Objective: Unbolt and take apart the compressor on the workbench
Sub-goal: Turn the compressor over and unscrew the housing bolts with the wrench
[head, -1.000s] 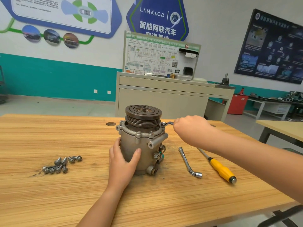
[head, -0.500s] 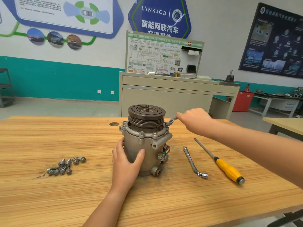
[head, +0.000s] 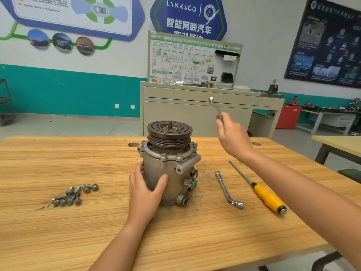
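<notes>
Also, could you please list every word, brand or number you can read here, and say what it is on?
"LYNK&CO": blue wall sign.
"智能网联汽车": same sign; the line beneath is half hidden.
"HV": diagram board; other print too small.
Dark poster, white wall panel: too blurred.
Compressor: no readable marking.

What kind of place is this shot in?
Likely an automotive training workshop, not a factory floor. Cues: a wiring-diagram trainer board on a cabinet, Lynk & Co wall signage, and a wooden workbench with a compressor, loose bolts and a screwdriver.
</notes>
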Available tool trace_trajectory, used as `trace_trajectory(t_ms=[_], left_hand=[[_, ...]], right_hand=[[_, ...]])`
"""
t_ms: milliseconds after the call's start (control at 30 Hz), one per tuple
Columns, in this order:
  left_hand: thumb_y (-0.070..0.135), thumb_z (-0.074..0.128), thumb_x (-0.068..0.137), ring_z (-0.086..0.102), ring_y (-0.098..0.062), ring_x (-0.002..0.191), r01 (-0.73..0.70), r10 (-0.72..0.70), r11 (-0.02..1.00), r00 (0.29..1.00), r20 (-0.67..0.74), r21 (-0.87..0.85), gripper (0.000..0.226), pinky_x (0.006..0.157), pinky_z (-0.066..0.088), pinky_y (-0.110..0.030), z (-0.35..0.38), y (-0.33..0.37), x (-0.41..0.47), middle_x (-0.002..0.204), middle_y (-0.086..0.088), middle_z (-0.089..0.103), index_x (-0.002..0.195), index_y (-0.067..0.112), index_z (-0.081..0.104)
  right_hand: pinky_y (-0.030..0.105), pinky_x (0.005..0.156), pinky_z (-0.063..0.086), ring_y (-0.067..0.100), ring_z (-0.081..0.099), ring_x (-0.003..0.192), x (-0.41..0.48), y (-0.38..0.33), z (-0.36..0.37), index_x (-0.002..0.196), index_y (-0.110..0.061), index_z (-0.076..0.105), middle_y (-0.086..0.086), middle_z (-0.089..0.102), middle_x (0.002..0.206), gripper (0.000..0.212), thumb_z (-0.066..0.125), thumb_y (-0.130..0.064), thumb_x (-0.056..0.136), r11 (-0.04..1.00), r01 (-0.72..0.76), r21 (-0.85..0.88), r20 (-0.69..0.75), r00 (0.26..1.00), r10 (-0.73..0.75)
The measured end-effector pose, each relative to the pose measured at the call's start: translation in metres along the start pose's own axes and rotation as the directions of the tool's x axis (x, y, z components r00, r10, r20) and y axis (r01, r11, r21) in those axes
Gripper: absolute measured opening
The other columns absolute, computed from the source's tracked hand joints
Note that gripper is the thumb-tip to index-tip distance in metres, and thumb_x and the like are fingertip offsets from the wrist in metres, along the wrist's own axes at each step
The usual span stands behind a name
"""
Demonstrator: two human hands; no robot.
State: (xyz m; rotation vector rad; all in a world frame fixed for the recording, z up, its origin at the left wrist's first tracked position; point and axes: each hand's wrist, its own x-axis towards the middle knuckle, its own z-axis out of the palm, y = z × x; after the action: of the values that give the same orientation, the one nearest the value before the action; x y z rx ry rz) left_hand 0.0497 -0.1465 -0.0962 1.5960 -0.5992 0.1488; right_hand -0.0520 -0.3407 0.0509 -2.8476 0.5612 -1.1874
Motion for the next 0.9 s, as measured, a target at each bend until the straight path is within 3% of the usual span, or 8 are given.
trace_trajectory(t_ms=[200, 300, 400, 633, 800, 900], left_hand=[[0.037, 0.068, 0.081, 0.038, -0.013, 0.127, 0.010, -0.010, 1.000, 1.000, -0.002, -0.008, 0.074, 0.101, 0.032, -0.028, 0.000, 0.000, -0.001, 0.127, 0.011, 0.031, 0.143, 0.025, 0.029], [0.036, 0.067, 0.082, 0.038, -0.014, 0.127, 0.009, -0.009, 1.000, 1.000, 0.000, -0.008, 0.072, 0.103, 0.033, -0.030, -0.001, 0.001, -0.002, 0.129, 0.010, 0.032, 0.142, 0.024, 0.030], [0.036, 0.066, 0.083, 0.037, -0.015, 0.128, 0.011, -0.011, 1.000, 1.000, 0.008, -0.011, 0.070, 0.105, 0.033, -0.033, -0.002, 0.002, -0.002, 0.130, 0.008, 0.033, 0.142, 0.024, 0.030], [0.032, 0.067, 0.084, 0.038, -0.015, 0.126, 0.006, -0.006, 1.000, 1.000, 0.003, -0.019, 0.069, 0.102, 0.033, -0.030, -0.002, 0.003, -0.001, 0.126, 0.010, 0.032, 0.142, 0.023, 0.031], [0.032, 0.067, 0.083, 0.038, -0.015, 0.126, 0.006, -0.006, 1.000, 1.000, 0.000, -0.009, 0.070, 0.099, 0.031, -0.027, -0.001, 0.002, -0.001, 0.127, 0.008, 0.033, 0.142, 0.022, 0.031], [0.033, 0.067, 0.083, 0.038, -0.015, 0.125, 0.009, -0.009, 1.000, 1.000, -0.001, -0.005, 0.070, 0.098, 0.031, -0.026, -0.001, 0.003, -0.002, 0.128, 0.008, 0.033, 0.142, 0.022, 0.031]], right_hand=[[0.029, 0.046, 0.030, 0.020, 0.050, 0.062, -0.038, -0.017, -0.030, 0.116, -0.015, 0.049, -0.001, 0.047, 0.067, 0.026, 0.033, -0.027, 0.100, 0.970, 0.101, -0.220, 0.280, 0.959, -0.037], [0.028, 0.053, 0.033, 0.019, 0.046, 0.067, -0.042, -0.027, -0.033, 0.118, -0.016, 0.048, -0.002, 0.043, 0.071, 0.023, 0.035, -0.019, 0.099, 0.920, 0.137, -0.367, 0.348, 0.937, -0.001], [0.026, 0.045, 0.028, 0.019, 0.042, 0.065, -0.038, -0.033, -0.033, 0.121, -0.015, 0.046, -0.003, 0.035, 0.063, 0.027, 0.039, -0.010, 0.096, 0.857, 0.200, -0.475, 0.378, 0.926, -0.007], [0.028, 0.055, 0.037, 0.019, 0.043, 0.066, -0.028, -0.049, -0.038, 0.117, -0.010, 0.049, -0.002, 0.029, 0.060, 0.026, 0.042, -0.005, 0.092, 0.787, 0.338, -0.516, 0.458, 0.885, -0.081], [0.024, 0.043, 0.027, 0.017, 0.039, 0.060, -0.029, -0.054, -0.047, 0.116, -0.011, 0.049, -0.002, 0.029, 0.060, 0.027, 0.043, -0.005, 0.091, 0.735, 0.387, -0.557, 0.513, 0.856, -0.063], [0.026, 0.047, 0.031, 0.018, 0.041, 0.062, -0.025, -0.056, -0.047, 0.113, -0.011, 0.052, -0.001, 0.031, 0.062, 0.025, 0.042, -0.004, 0.091, 0.725, 0.389, -0.569, 0.527, 0.849, -0.042]])
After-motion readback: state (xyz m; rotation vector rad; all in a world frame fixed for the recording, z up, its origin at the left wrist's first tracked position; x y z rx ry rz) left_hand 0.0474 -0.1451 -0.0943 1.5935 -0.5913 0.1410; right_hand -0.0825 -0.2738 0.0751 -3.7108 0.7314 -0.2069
